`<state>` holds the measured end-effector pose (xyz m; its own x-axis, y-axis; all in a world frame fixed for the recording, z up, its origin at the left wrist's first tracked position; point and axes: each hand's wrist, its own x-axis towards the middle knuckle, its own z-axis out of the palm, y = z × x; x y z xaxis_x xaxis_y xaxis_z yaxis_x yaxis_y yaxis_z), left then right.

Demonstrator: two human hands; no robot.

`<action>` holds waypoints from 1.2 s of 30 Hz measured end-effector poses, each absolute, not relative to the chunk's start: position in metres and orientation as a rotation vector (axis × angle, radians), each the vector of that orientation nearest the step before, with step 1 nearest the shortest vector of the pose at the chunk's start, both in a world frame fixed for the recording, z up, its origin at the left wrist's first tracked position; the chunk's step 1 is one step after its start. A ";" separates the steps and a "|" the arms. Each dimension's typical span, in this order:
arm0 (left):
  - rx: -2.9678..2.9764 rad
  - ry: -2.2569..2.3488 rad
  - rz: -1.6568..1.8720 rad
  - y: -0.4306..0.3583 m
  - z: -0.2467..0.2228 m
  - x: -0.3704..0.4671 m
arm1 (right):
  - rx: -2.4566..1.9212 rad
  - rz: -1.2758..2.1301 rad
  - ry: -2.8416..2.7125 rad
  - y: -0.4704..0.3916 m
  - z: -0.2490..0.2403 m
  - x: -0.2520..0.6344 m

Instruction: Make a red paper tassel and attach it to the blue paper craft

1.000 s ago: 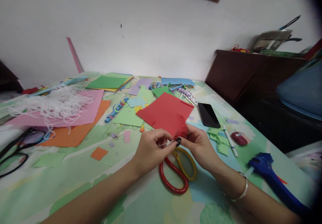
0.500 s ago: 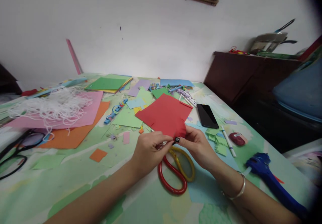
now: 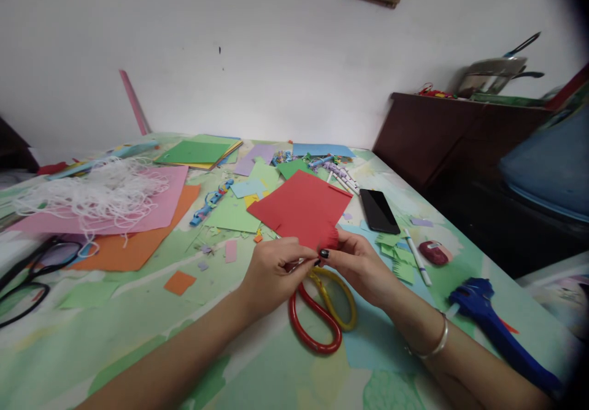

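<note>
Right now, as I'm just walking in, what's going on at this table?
A person is working with paper by hand. The right hand pinches a small fringed red paper, and the left hand meets it there; exactly what the left grips is hidden. A pair of scissors lies on the table just below the hands, and a larger red sheet lies beyond them. Off to the right are a black phone and a blue glue gun.
</note>
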<state>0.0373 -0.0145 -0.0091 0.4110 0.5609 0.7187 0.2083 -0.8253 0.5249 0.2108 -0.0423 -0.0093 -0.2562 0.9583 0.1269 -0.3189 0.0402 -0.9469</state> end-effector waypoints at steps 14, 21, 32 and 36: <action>2.266 0.795 1.281 -0.016 -0.010 0.039 | -0.778 1.317 -1.281 -0.045 -0.013 0.208; 2.372 0.748 1.296 -0.014 -0.012 0.038 | -0.871 1.204 -1.330 -0.045 -0.011 0.209; 2.537 0.664 1.366 -0.013 -0.016 0.035 | -0.871 1.286 -1.294 -0.044 -0.010 0.212; 2.634 0.644 1.452 -0.011 -0.020 0.034 | -0.810 1.372 -1.261 -0.044 -0.012 0.210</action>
<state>0.0338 -0.0111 -0.0196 0.4672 0.3894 0.7938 0.3273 -0.9102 0.2538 0.2100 -0.0436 -0.0121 -0.2155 0.9621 0.1672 -0.2474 0.1118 -0.9624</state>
